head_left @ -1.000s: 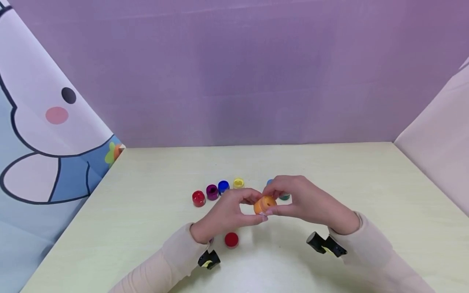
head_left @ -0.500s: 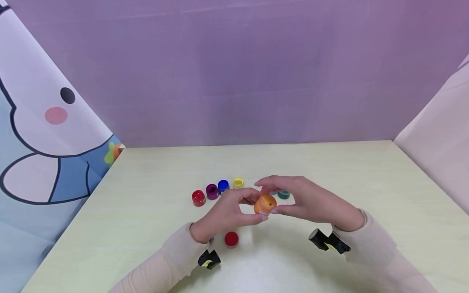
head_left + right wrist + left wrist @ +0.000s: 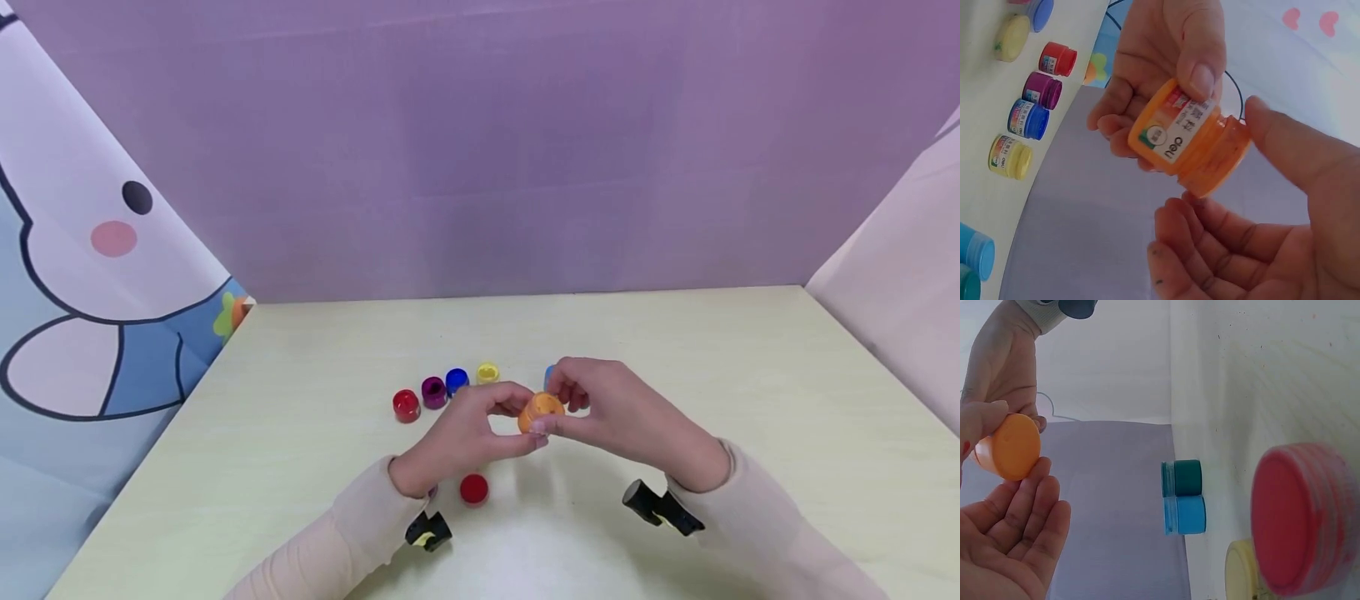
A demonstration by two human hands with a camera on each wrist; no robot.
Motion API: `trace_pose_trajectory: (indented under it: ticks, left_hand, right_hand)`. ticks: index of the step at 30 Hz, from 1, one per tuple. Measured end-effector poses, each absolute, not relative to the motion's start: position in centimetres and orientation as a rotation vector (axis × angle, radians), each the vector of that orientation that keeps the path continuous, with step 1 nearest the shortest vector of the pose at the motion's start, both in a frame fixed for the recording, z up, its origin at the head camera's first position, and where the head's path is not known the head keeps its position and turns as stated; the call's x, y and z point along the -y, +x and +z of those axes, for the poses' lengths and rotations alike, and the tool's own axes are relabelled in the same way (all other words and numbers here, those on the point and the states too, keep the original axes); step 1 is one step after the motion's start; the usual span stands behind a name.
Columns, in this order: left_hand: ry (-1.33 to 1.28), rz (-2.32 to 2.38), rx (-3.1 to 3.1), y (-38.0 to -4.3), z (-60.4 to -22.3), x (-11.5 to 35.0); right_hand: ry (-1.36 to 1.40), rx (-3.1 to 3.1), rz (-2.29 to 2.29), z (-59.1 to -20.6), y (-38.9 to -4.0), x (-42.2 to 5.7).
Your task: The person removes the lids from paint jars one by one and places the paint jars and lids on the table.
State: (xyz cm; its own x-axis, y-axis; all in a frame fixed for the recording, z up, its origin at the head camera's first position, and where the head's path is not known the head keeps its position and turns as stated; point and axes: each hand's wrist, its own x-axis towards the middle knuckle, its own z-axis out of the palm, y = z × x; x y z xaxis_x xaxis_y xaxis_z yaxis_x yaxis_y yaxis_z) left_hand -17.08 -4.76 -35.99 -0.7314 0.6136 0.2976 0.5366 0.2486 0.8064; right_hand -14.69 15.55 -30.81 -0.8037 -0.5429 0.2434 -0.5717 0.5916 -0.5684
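An orange paint jar [image 3: 545,403] is held up over the table between both hands, tilted with its top end toward the right. My left hand [image 3: 467,433] grips the jar's body, thumb across the printed label [image 3: 1180,130] in the right wrist view. On the other side, my right hand [image 3: 618,408] pinches the jar's ridged top end [image 3: 1219,164], thumb on one edge and fingertips at the opposite edge. The left wrist view shows the jar's smooth round base [image 3: 1019,447]. My right hand hides part of the jar's top in the head view.
Behind the hands stand red [image 3: 407,406], purple [image 3: 434,392], blue [image 3: 457,381] and yellow [image 3: 487,372] jars. Light blue [image 3: 1186,515] and green [image 3: 1187,478] jars stand side by side. A red lid [image 3: 474,490] lies in front, near a pale yellow lid [image 3: 1241,572].
My right fingers come away from the jar's top half a second ago, then close around it again. The left hand holds the jar in nearly the same place.
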Motion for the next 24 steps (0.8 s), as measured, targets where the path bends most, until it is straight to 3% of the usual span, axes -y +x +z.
trace_pose_trajectory:
  ticks: [24]
  left_hand:
    - [1.096,1.473,-2.436,-17.03,-35.98,4.85]
  right_hand:
    - [1.506,2.445,0.966,-30.40,-15.30,-16.47]
